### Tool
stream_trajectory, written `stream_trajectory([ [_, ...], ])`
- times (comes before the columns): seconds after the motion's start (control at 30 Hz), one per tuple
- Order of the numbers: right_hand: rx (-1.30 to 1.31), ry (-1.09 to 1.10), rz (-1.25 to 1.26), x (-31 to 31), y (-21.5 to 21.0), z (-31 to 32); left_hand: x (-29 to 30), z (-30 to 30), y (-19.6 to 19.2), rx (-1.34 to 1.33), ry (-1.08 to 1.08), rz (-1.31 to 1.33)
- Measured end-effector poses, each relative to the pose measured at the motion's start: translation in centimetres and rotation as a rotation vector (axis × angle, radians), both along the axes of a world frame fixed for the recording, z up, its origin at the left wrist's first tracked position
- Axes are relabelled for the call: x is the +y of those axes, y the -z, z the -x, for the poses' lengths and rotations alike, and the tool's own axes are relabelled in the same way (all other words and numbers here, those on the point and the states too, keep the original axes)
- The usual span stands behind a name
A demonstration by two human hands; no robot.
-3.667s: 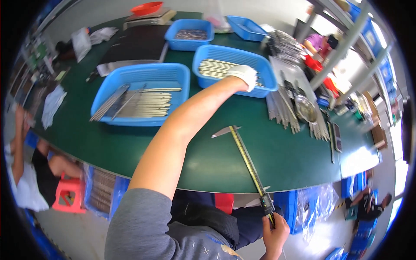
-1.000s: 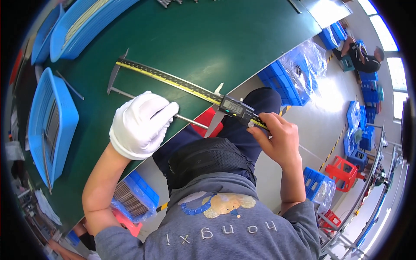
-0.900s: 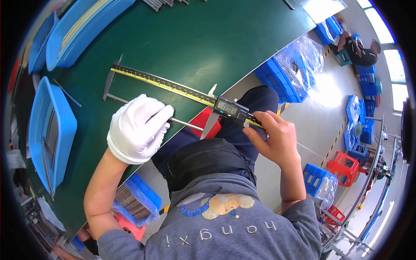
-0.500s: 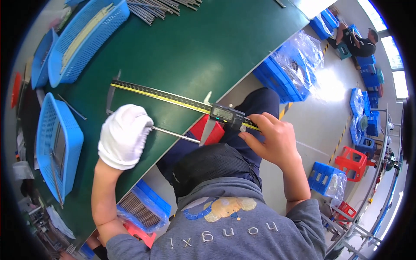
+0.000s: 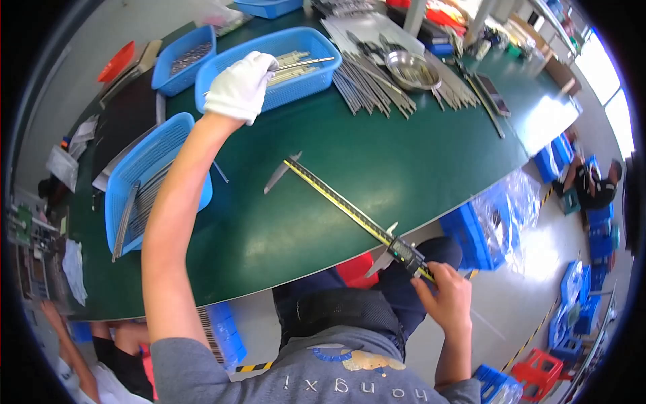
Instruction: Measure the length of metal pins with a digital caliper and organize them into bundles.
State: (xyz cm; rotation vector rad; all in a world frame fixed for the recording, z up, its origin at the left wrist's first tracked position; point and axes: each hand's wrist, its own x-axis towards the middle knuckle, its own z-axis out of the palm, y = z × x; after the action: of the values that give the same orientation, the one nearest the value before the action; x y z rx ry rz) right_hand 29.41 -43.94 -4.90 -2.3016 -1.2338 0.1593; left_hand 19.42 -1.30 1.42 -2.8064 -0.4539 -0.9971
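Our left hand, in a white glove, is stretched out over the rim of a blue basket at the far side of the green table, its fingers closed on a thin metal rod that sticks out to the right above the pale rods lying in the basket. Our bare right hand is down by our lap, just off the table's near edge, fingers curled around the end of a long caliper beside its digital readout; the caliper's yellow beam runs up and left across the table, its jaws resting on the green top. A second blue basket with grey rods sits under our left forearm. A steel bowl lies among loose rods farther right.
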Motion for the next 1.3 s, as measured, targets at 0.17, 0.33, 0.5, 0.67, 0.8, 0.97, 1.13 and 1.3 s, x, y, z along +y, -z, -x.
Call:
stream_trajectory([
  [0.17,0.001,0.013,0.016,0.1,0.5,0.2,6.0,-0.8,3.8,0.474,-0.294,0.207],
  [0.33,-0.071,-0.059,-0.045,-0.9,1.2,-0.7,3.5,-0.7,2.8,0.379,-0.125,0.119],
  [0.5,-0.025,-0.038,-0.027,-0.9,1.3,-1.2,2.6,7.3,-2.2,0.507,-0.839,0.401],
  [0.67,-0.041,-0.099,-0.055,-0.4,1.1,-1.6,2.0,19.9,-0.5,0.924,-1.317,0.426],
  [0.8,0.023,-0.068,-0.016,0.0,0.9,-1.7,1.2,23.1,2.1,0.767,-1.347,0.441],
  [0.97,-0.018,-0.105,-0.036,-0.1,0.7,-1.8,1.0,23.3,0.8,0.637,-1.238,0.402],
  [1.13,-0.089,-0.051,-0.056,0.8,-0.2,-0.6,-4.0,17.3,0.2,0.063,-0.489,0.028],
  [1.3,-0.091,-0.006,0.002,0.7,-0.4,-0.4,-14.8,8.3,2.6,0.058,0.405,-0.032],
])
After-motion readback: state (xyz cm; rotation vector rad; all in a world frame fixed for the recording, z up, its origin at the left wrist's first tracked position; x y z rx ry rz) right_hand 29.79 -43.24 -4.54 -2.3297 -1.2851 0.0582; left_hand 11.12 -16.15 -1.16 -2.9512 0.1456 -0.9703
